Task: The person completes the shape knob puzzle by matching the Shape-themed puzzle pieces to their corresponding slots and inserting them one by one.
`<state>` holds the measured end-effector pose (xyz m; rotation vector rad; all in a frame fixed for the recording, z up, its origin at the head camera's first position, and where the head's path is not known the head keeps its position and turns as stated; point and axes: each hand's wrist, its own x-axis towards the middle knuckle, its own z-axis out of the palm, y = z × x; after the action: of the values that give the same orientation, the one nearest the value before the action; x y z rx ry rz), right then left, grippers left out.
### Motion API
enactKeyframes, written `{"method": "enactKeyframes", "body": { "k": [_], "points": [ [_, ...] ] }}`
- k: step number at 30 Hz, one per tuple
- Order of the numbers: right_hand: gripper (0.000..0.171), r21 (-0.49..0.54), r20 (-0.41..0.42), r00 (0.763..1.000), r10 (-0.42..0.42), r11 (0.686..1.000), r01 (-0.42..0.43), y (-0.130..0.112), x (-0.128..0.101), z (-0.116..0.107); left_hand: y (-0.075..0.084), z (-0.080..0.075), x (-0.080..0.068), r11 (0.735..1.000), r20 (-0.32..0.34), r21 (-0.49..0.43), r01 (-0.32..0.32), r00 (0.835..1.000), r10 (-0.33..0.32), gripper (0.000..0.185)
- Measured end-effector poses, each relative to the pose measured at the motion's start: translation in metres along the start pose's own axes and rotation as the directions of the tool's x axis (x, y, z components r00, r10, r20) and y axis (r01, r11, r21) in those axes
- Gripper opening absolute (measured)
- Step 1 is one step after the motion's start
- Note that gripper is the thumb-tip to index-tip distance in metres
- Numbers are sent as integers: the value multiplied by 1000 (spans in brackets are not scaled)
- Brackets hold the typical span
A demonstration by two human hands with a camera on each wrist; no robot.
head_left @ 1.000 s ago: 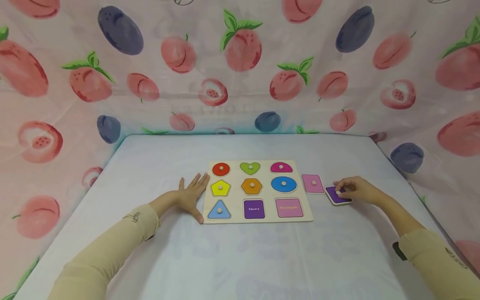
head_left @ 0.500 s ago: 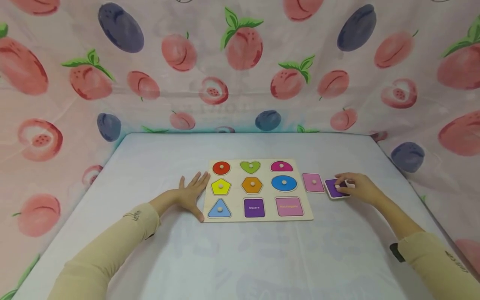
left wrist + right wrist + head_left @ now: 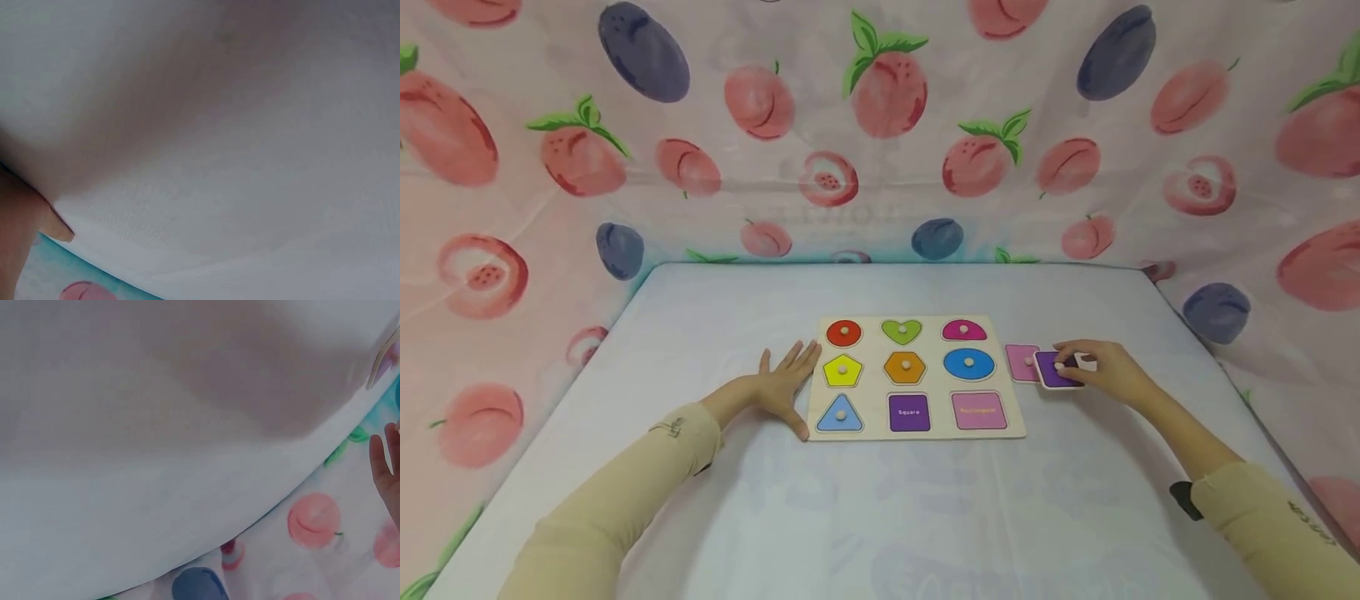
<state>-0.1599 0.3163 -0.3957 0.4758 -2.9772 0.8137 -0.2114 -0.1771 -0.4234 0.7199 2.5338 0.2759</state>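
In the head view a pale wooden puzzle board (image 3: pixel 870 392) lies mid-table. My left hand (image 3: pixel 778 392) rests at its left edge, fingers spread and straight. My right hand (image 3: pixel 1112 372) pinches the knob of a purple square puzzle piece (image 3: pixel 1060 370), just right of the board. That piece overlaps the right side of a pink rectangular puzzle piece (image 3: pixel 1021 362) beside the board. The board's bottom row has a purple recess labelled Square (image 3: pixel 909 412) and a pink recess labelled Rectangular (image 3: pixel 979 410). In the right wrist view, fingers (image 3: pixel 379 459) show at the right edge.
Several knobbed pieces sit in the board, among them a blue oval (image 3: pixel 968 364), an orange hexagon (image 3: pixel 904 367) and a light blue triangle (image 3: pixel 840 415). A white cloth covers the table (image 3: pixel 880 517). Fruit-print fabric (image 3: pixel 880 167) stands behind and at both sides.
My right hand has lifted the purple square piece and moved it left and slightly away from me, toward the pink piece. The left hand stays at the board's edge.
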Motion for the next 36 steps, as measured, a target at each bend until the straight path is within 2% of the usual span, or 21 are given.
{"method": "enactKeyframes", "body": {
  "k": [7, 12, 18, 25, 36],
  "points": [
    [14, 12, 15, 1000, 20, 1000, -20, -18, 6, 8, -2, -1, 2, 1000, 4, 5, 15, 1000, -15, 138],
    [14, 37, 19, 1000, -22, 999, 21, -30, 9, 11, -2, -3, 1, 1000, -1, 0, 16, 1000, -16, 137],
    [11, 26, 35, 997, -64, 998, 63, -40, 10, 18, -3, 2, 3, 1000, 12, 10, 9, 1000, -9, 139],
    [13, 50, 49, 998, -34, 998, 32, -54, 14, 23, 0, 1, 5, 1000, 0, 19, 11, 1000, -11, 138],
    [10, 52, -18, 992, -126, 991, 126, -71, 26, 43, 1, 1, 4, 1000, 8, 8, 10, 1000, -10, 139]
  ]
}}
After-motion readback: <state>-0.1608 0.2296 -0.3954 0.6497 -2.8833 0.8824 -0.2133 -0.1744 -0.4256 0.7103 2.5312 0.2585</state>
